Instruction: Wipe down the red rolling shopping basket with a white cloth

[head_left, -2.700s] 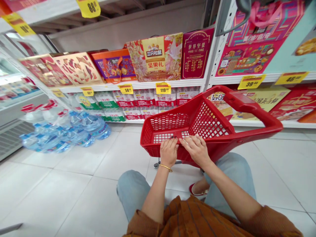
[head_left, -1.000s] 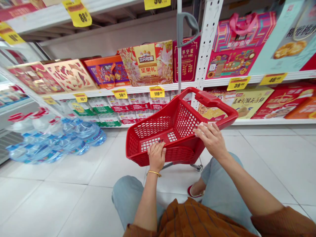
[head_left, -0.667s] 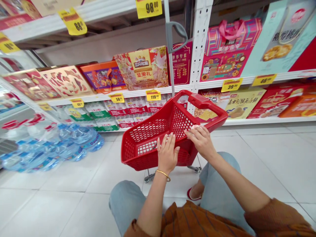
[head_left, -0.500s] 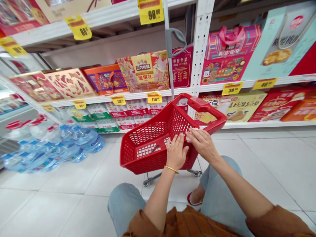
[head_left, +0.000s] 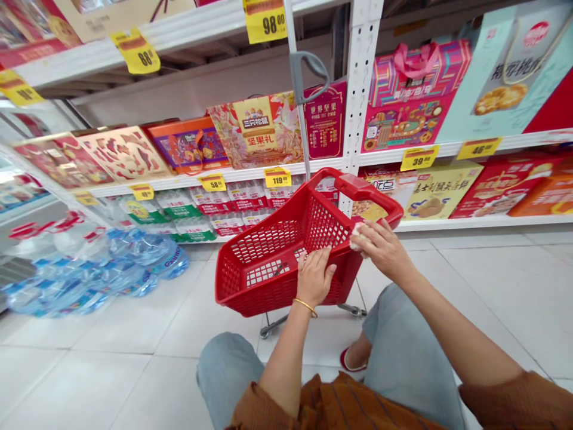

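Observation:
A red shopping basket cart [head_left: 264, 239] on grey casters stands in front of the shelves, its basket tilted. My left hand [head_left: 314, 278] rests on the near rim of the basket, fingers laid over the edge; a gold bangle circles the wrist. At the cart's right corner, below the red handle [head_left: 369, 190], my right hand [head_left: 380, 248] presses a crumpled white cloth [head_left: 359, 237] against the red plastic, its fingers bent over the cloth.
Shelves hold gift boxes [head_left: 262, 128] with yellow price tags, and packs of bottled water [head_left: 228, 200] lie below. Large water bottles [head_left: 147, 251] stand on the tiled floor at left. A grey hook on a metal pole [head_left: 305, 140] rises behind the cart. My knees flank the near side.
My right hand has shifted right and slightly up, away from my left hand, and more of the white cloth shows. My left hand has moved slightly down and left on the rim.

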`<action>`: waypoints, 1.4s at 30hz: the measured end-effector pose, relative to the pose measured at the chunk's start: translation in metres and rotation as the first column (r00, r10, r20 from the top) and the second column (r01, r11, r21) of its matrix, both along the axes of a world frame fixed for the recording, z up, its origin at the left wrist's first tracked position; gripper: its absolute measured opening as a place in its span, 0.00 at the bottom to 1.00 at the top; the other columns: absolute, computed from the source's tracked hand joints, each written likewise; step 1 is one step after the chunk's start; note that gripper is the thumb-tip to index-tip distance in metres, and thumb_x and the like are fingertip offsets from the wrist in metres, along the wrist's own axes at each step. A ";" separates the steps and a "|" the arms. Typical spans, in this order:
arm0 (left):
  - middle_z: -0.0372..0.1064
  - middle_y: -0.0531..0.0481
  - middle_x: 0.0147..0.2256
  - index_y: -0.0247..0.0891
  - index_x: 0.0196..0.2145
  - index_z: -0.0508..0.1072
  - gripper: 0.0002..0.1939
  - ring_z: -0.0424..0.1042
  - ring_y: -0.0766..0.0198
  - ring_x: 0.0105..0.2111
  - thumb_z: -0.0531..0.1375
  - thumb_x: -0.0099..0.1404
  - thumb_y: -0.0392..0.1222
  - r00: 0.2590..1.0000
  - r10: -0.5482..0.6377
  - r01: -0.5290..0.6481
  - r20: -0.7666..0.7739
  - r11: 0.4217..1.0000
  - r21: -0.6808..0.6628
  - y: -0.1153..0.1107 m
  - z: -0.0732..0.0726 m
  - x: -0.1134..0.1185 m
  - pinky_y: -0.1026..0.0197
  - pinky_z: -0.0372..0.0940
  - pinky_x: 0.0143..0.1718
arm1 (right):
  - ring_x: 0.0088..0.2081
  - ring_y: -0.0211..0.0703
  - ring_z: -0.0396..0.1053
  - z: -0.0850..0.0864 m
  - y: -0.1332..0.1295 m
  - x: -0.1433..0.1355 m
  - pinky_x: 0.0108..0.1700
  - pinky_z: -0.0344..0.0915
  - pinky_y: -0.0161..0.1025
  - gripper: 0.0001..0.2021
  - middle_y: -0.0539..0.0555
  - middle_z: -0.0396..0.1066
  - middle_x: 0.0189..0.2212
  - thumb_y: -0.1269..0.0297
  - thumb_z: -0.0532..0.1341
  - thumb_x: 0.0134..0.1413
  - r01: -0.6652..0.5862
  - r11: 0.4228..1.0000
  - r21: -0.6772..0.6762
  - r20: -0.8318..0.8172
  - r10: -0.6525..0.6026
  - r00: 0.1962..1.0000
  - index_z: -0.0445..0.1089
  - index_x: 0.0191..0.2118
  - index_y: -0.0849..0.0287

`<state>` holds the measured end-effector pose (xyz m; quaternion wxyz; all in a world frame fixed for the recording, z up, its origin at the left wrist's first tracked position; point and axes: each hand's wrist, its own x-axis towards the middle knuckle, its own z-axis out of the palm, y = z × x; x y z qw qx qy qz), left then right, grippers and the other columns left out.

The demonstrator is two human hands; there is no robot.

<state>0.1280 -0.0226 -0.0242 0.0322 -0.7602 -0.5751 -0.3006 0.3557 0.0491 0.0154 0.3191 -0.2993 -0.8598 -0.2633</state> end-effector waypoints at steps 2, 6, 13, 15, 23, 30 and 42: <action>0.67 0.49 0.57 0.44 0.62 0.58 0.23 0.64 0.61 0.57 0.46 0.73 0.48 1.000 0.006 -0.006 0.009 1.000 -0.003 0.001 0.000 -0.002 0.49 0.46 0.64 | 0.61 0.53 0.57 0.001 0.008 0.011 0.64 0.54 0.55 0.14 0.58 0.69 0.53 0.69 0.54 0.63 0.004 1.000 -0.022 -0.070 -0.005 0.998 0.70 0.51 0.55; 0.68 0.48 0.56 0.44 0.62 0.59 0.23 0.64 0.60 0.56 0.47 0.73 0.49 1.000 0.027 -0.027 0.009 1.000 0.010 0.003 0.000 -0.003 0.49 0.46 0.64 | 0.61 0.51 0.57 -0.001 0.018 0.013 0.62 0.59 0.53 0.13 0.58 0.69 0.52 0.69 0.55 0.63 -0.045 0.998 -0.052 -0.213 0.033 0.977 0.71 0.50 0.54; 0.68 0.48 0.56 0.44 0.62 0.59 0.23 0.65 0.58 0.55 0.47 0.72 0.50 0.999 0.044 -0.044 0.021 0.998 0.038 0.011 -0.004 -0.009 0.47 0.47 0.63 | 0.57 0.50 0.61 -0.016 0.005 -0.047 0.64 0.56 0.55 0.11 0.56 0.72 0.49 0.65 0.59 0.61 -0.075 0.997 -0.028 -0.203 0.068 0.977 0.72 0.48 0.53; 0.68 0.48 0.56 0.44 0.61 0.60 0.23 0.65 0.59 0.55 0.47 0.72 0.50 0.999 0.041 -0.042 0.029 0.998 0.039 0.012 -0.003 -0.014 0.47 0.47 0.63 | 0.57 0.50 0.61 -0.018 0.003 -0.060 0.63 0.56 0.55 0.12 0.56 0.71 0.50 0.66 0.58 0.61 -0.078 0.997 -0.011 -0.163 0.075 0.984 0.72 0.49 0.53; 0.69 0.46 0.55 0.43 0.60 0.62 0.22 0.66 0.60 0.55 0.47 0.73 0.49 0.997 0.042 -0.044 0.065 0.999 0.030 0.014 0.001 -0.038 0.47 0.47 0.62 | 0.57 0.48 0.61 -0.009 0.023 -0.058 0.64 0.54 0.53 0.14 0.56 0.71 0.52 0.70 0.55 0.63 -0.115 0.993 0.002 -0.077 0.115 0.990 0.71 0.51 0.54; 0.69 0.46 0.55 0.42 0.59 0.63 0.22 0.66 0.60 0.55 0.48 0.72 0.49 0.994 0.089 -0.092 0.066 0.995 0.037 0.018 -0.001 -0.053 0.49 0.48 0.62 | 0.60 0.50 0.59 0.003 0.055 -0.039 0.65 0.52 0.54 0.16 0.56 0.70 0.52 0.71 0.52 0.63 -0.062 0.994 -0.089 -0.188 0.045 0.981 0.71 0.51 0.53; 0.69 0.45 0.55 0.42 0.60 0.63 0.23 0.65 0.60 0.56 0.47 0.72 0.51 0.987 0.161 -0.161 0.009 0.986 0.044 0.021 -0.001 -0.072 0.50 0.50 0.61 | 0.61 0.49 0.59 -0.015 0.046 -0.100 0.65 0.54 0.57 0.13 0.57 0.71 0.52 0.67 0.54 0.64 -0.175 0.980 -0.099 -0.320 0.136 0.938 0.71 0.51 0.54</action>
